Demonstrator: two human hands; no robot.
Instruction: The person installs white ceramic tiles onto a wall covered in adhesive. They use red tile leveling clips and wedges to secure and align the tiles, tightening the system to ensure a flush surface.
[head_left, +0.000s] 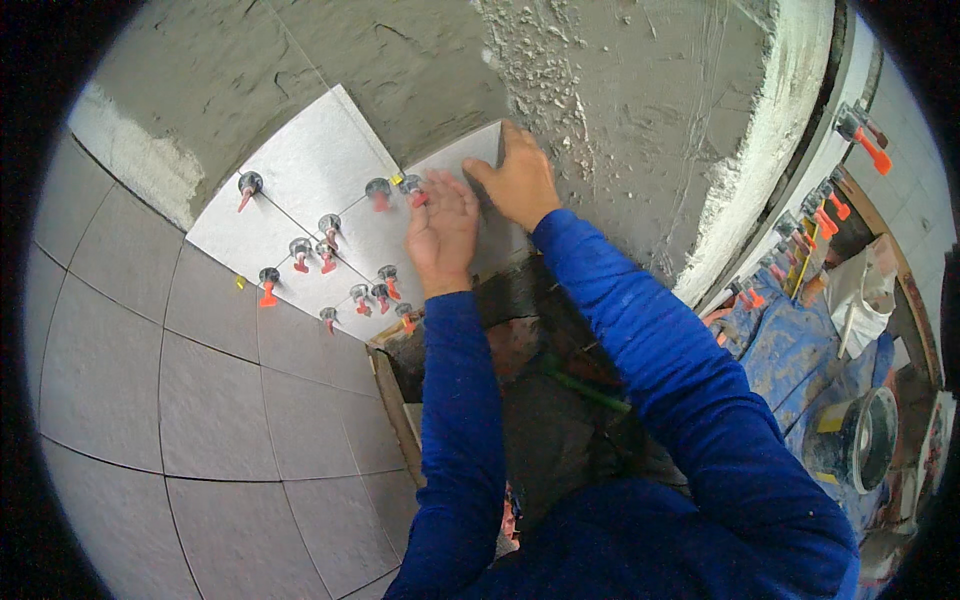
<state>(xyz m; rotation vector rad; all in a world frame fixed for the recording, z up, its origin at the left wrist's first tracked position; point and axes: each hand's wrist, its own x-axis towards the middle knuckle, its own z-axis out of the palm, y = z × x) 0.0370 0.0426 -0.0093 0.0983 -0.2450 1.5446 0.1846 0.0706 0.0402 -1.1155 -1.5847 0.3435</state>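
My right hand (520, 182) is at the upper right edge of a light grey tile (462, 148), thumb over its face and fingers along its edge. My left hand (445, 235) is in front of the same tile, fingers stretched and a little blurred. Close to its fingertips sits a black tile-levelling clip with a red handle (414, 190). To the left, several more light tiles (305, 150) carry such clips, among them one near the top (249, 186) and one at the lower edge (268, 284). Tiny yellow pieces, like spacers (397, 179), show at the joints.
Wet grey mortar (620, 90) covers the surface beyond the tiles. Larger grey tiles (215, 400) fill the left. A dark recess (550, 430) lies below my arms. At right are a row of clips (825, 205), a blue sheet (760, 350) and a bucket (850, 440).
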